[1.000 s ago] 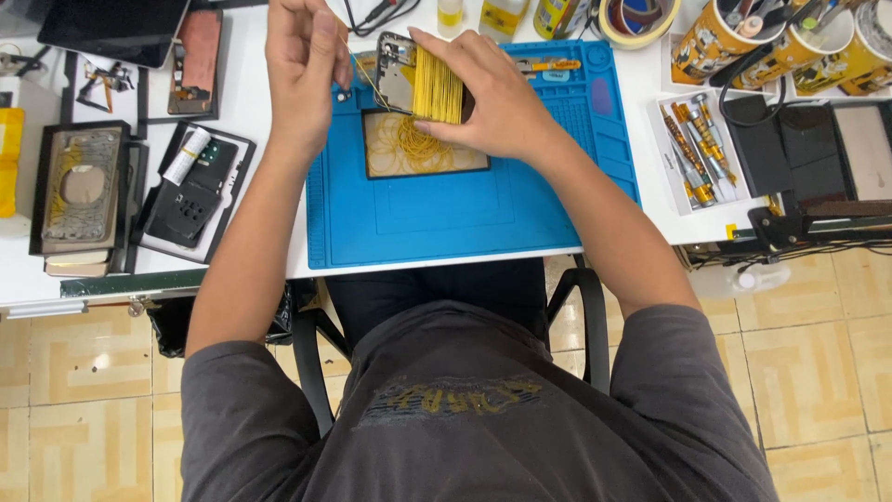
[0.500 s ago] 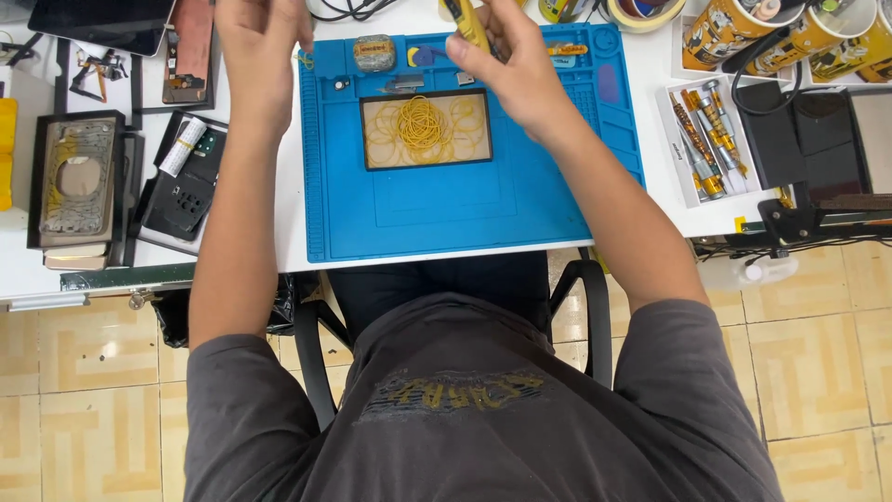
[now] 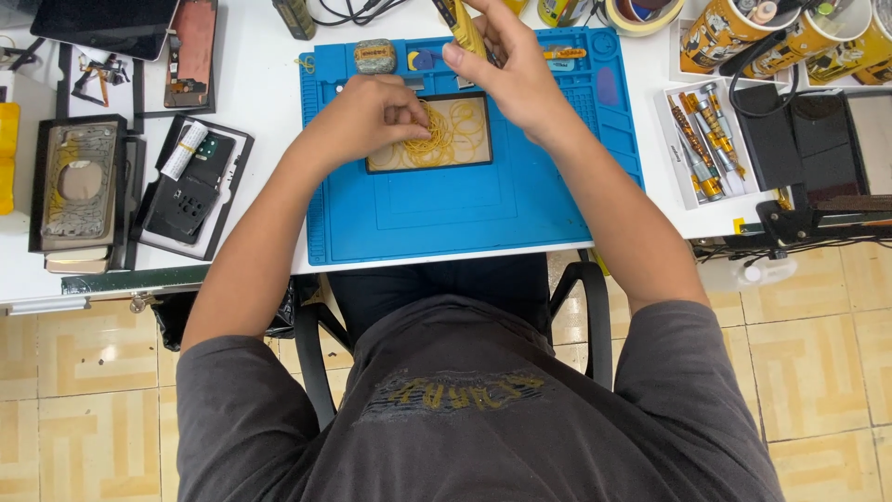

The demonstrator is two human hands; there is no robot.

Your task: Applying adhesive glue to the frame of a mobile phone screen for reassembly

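Observation:
A dark rectangular panel (image 3: 465, 139) covered with thin yellow loops lies at the back of the blue work mat (image 3: 465, 214). My left hand (image 3: 367, 116) rests on the panel's left end, its fingertips pinched together on the yellow loops (image 3: 437, 139). Just behind the panel, my right hand (image 3: 511, 70) is raised over the mat's far edge and grips a slim yellow tool (image 3: 465, 28) that points up and away.
Left of the mat are a black tray of phone parts (image 3: 190, 186), a stacked phone frame (image 3: 79, 181) and a tablet (image 3: 102, 23). On the right sit a white tray of screwdrivers (image 3: 697, 139), yellow cups (image 3: 734, 33) and a black device (image 3: 818, 139). A tape roll (image 3: 641, 14) sits at the back.
My left hand came down from the table's far left onto the panel. The right hand still holds the yellow tool near the mat's back edge. The view has shifted slightly.

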